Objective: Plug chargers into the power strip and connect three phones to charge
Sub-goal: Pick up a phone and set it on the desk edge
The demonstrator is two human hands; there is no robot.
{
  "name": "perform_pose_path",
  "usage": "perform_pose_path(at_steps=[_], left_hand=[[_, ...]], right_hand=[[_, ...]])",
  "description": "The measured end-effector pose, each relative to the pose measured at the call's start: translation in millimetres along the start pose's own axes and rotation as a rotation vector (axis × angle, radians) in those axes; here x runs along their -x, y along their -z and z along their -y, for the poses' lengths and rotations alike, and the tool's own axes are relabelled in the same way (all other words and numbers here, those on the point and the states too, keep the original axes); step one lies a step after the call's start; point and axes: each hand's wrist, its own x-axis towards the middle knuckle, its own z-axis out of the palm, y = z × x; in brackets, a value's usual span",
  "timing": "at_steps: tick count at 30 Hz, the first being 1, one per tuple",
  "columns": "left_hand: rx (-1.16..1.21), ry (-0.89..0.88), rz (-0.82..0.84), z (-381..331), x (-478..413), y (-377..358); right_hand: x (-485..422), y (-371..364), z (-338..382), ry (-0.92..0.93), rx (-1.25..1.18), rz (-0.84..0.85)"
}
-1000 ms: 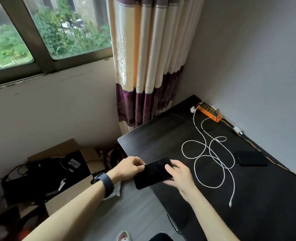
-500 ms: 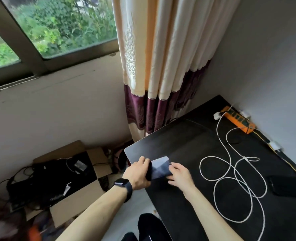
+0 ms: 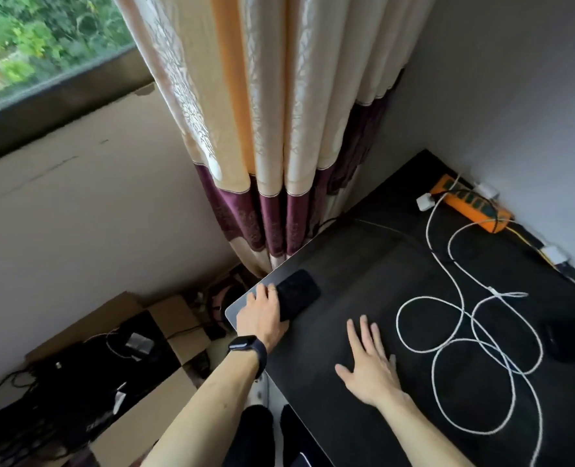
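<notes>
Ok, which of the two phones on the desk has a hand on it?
The phone at the desk's near left corner, by the curtain: the left hand rests on its edge. The other phone lies untouched at the right, beyond the white cable loops.

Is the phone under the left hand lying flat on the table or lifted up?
Flat: the black phone rests on the table near its corner, left hand on its edge.
</notes>
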Motion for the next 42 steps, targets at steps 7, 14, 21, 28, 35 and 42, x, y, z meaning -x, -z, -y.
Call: perform_pose_path(at_steps=[7, 14, 21, 28, 35, 42], left_hand=[[-0.02, -0.032, -0.049, 7, -4, -6], [-0.037, -0.099, -0.031, 16, -3, -6], [-0.101, -0.107, 0.011, 12, -4, 2], [-0.146, -0.085, 0.099, 0, -13, 19], [-0.051, -0.123, 0.21, -51, -25, 68], [0.128, -0.271, 0.126, -145, -58, 123]], right_hand=[[3, 10, 12, -0.064, -0.077, 0.043], [5, 12, 15, -0.094, -0.103, 0.048], [4, 2, 13, -0.088, -0.086, 0.008], [2, 10, 18, -0.099, -0.095, -0.03], [-3, 47, 21, -0.12, -0.298, 0.035], [-24, 117, -22, -0.146, -0.702, -0.244]])
